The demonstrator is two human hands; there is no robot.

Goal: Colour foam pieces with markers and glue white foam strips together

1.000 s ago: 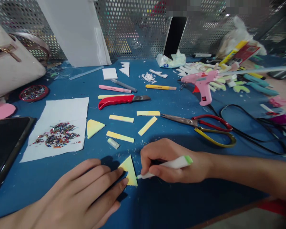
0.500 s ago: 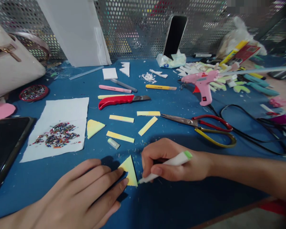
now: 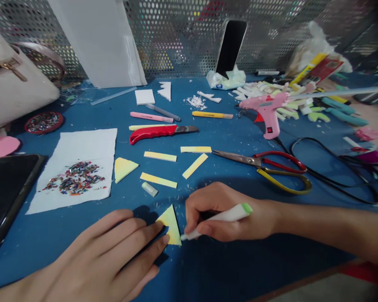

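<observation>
My left hand [image 3: 119,251] lies with its fingers stretched out, two fingertips resting on a yellow-green triangular piece [image 3: 174,226] on the blue table. Between the fingers and thumb of my right hand [image 3: 217,214] is a white marker with a green end [image 3: 233,214]; its tip is at the lower right corner of the triangle. The marker's green cap [image 3: 150,188] lies above the triangle. Several yellow strips [image 3: 158,180] and a second yellow-green piece [image 3: 125,168] are farther up the table.
Scissors [image 3: 258,161], a red-handled cutter [image 3: 154,133] and a pink glue gun [image 3: 267,111] lie beyond my hands. At the left are a paper with beads [image 3: 101,147] and a phone [image 3: 12,188]. Another phone [image 3: 231,46] stands at the back.
The marker and my right hand have shifted slightly, with the tip a little higher along the triangle's right edge. My left hand has not visibly moved.
</observation>
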